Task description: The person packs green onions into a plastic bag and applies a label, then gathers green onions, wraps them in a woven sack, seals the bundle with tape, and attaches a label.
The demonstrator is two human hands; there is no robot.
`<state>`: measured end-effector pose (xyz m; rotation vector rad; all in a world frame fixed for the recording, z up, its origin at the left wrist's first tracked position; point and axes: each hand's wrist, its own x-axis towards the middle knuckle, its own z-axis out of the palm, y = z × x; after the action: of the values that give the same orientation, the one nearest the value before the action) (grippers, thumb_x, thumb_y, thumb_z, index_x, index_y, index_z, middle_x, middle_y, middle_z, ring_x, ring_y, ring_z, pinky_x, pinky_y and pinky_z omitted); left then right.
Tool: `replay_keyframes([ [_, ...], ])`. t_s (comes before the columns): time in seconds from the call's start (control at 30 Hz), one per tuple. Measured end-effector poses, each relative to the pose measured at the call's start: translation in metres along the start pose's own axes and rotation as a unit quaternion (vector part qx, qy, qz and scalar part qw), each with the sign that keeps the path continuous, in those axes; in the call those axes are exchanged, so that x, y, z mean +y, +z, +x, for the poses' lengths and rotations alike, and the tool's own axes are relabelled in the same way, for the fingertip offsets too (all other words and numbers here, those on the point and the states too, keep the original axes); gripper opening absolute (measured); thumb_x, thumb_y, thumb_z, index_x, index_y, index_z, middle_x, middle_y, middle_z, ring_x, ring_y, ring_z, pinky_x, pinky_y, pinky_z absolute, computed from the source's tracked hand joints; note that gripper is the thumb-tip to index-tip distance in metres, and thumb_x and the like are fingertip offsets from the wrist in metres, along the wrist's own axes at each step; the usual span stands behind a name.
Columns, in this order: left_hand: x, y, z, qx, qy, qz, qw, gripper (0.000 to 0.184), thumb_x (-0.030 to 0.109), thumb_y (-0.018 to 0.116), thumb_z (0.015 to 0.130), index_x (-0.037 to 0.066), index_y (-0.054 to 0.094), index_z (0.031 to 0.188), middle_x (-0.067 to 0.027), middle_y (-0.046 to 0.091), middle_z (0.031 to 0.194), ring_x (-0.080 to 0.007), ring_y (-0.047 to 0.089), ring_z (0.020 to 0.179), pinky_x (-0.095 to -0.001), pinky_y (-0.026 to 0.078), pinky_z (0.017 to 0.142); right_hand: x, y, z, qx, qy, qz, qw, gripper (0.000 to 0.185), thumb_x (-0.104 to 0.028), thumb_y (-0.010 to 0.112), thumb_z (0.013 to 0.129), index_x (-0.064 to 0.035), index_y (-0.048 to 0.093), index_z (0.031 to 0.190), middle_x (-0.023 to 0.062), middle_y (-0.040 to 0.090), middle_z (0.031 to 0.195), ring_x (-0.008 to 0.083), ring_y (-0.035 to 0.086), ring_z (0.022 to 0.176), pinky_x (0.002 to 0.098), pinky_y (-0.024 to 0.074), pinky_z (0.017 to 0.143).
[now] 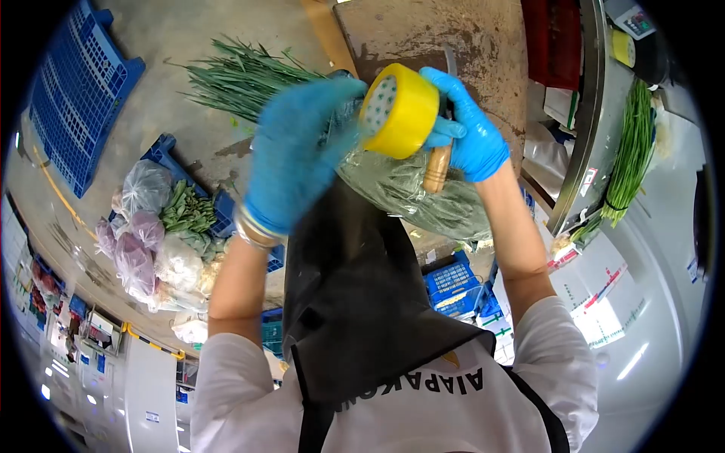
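Note:
My right hand (476, 136), in a blue glove, is closed around a roll of yellow tape (411, 109). The same hand also holds a wooden-handled knife (436, 170); its handle points down and a bit of metal blade shows above the fingers. My left hand (298, 155), also gloved in blue, is smeared by motion at the roll's left side, so its grip is unclear. Behind the hands lies a bunch of long green leaves (245, 79). Below the roll, clear plastic wrapping (423, 200) covers something greenish.
A brown, stained board (461, 34) lies ahead. At left are a blue plastic crate (87, 98) and bagged vegetables (140, 249). On the right, another green bunch (633, 151) rests on a metal-edged counter (581, 143). A blue basket (453, 287) sits low near my body.

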<state>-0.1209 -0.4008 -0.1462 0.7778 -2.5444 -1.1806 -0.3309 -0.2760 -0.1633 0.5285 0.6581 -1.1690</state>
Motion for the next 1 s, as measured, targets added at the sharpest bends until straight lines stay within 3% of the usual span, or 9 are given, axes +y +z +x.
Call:
replay_keyframes([
  [0.03,0.017,0.003,-0.006,0.008,-0.017,-0.147,0.989,0.072,0.031,0.082,0.064,0.007,0.054,0.125,-0.0138,0.059,0.111,-0.0314,0.055,0.103,-0.0426,0.041,0.092,0.012,-0.001,-0.003,-0.017,0.002,0.039,0.999,0.021,-0.027,0.055,0.095,-0.0077,0.061,0.091,0.0017,0.047,0.057,0.0055,0.036,0.04,0.021,0.0316,0.042],
  [0.13,0.015,0.061,-0.029,0.077,-0.089,-0.064,0.991,0.066,0.035,0.081,0.067,0.002,0.056,0.118,-0.0146,0.061,0.089,-0.0311,0.06,0.082,-0.0394,0.047,0.072,0.044,0.005,-0.014,0.122,-0.067,-0.048,0.989,0.029,-0.033,0.053,0.096,-0.005,0.062,0.099,0.0022,0.054,0.067,0.0067,0.036,0.042,0.022,0.0328,0.044],
  [0.23,0.038,0.054,-0.051,0.059,-0.151,-0.116,0.98,0.041,0.027,0.08,0.072,0.001,0.06,0.097,-0.0104,0.064,0.083,-0.0221,0.062,0.068,-0.0314,0.049,0.062,0.072,0.013,-0.049,0.322,-0.239,-0.358,0.843,0.047,-0.046,0.049,0.095,-0.0026,0.064,0.102,0.0059,0.066,0.083,0.0053,0.037,0.042,0.0219,0.0327,0.042],
  [0.33,0.062,0.035,-0.081,0.031,-0.256,-0.269,0.928,0.034,0.024,0.076,0.077,0.0,0.061,0.097,-0.0077,0.065,0.08,-0.0145,0.06,0.063,-0.0275,0.048,0.059,0.113,-0.063,-0.054,0.315,-0.17,-0.275,0.892,0.047,-0.033,0.049,0.098,-0.0059,0.041,0.135,0.0082,0.068,0.088,0.0061,0.049,0.049,0.0193,0.0356,0.039],
  [0.53,0.013,0.016,-0.165,-0.128,-0.57,-0.411,0.7,0.043,0.041,0.068,0.085,-0.002,0.066,0.091,-0.008,0.066,0.073,-0.0145,0.062,0.057,-0.0274,0.049,0.053,0.113,-0.088,-0.029,0.32,-0.13,-0.335,0.877,0.061,-0.054,0.038,0.097,-0.0013,0.068,0.09,0.0035,0.06,0.059,0.007,0.036,0.037,0.0216,0.0316,0.038],
  [0.73,-0.152,0.165,-0.186,-0.226,-0.551,-0.269,0.757,0.061,0.054,0.072,0.075,-0.005,0.067,0.091,-0.0124,0.068,0.078,-0.0217,0.065,0.064,-0.034,0.051,0.06,0.103,-0.09,-0.033,0.271,-0.078,-0.311,0.908,0.069,-0.06,0.034,0.095,-0.0002,0.069,0.093,0.0028,0.058,0.058,0.0073,0.036,0.038,0.0218,0.033,0.039],
  [0.83,-0.168,0.222,-0.187,-0.144,-0.585,-0.345,0.72,0.066,0.045,0.078,0.072,-0.009,0.062,0.107,-0.0165,0.068,0.095,-0.0239,0.067,0.075,-0.0352,0.052,0.068,0.101,-0.088,-0.031,0.27,-0.072,-0.311,0.908,0.067,-0.06,0.036,0.095,-0.0009,0.067,0.094,0.0037,0.061,0.063,0.0079,0.039,0.041,0.0223,0.0355,0.041],
  [0.93,-0.137,0.18,-0.186,-0.104,-0.574,-0.44,0.683,0.079,0.042,0.077,0.074,-0.01,0.048,0.126,-0.0168,0.066,0.102,-0.0236,0.066,0.085,-0.0344,0.052,0.072,0.101,-0.07,-0.037,0.264,-0.073,-0.39,0.879,0.057,-0.053,0.041,0.096,-0.0025,0.066,0.102,0.0022,0.058,0.069,0.0081,0.043,0.048,0.0226,0.0386,0.046],
  [1.0,-0.149,0.174,-0.21,-0.056,-0.448,-0.425,0.785,0.082,0.039,0.073,0.079,-0.001,0.036,0.14,-0.016,0.065,0.103,-0.0207,0.063,0.091,-0.0314,0.051,0.076,0.114,-0.033,-0.048,0.259,-0.077,-0.52,0.81,0.046,-0.047,0.047,0.096,-0.0049,0.064,0.105,0.003,0.059,0.077,0.0087,0.048,0.054,0.0228,0.0419,0.05],
])
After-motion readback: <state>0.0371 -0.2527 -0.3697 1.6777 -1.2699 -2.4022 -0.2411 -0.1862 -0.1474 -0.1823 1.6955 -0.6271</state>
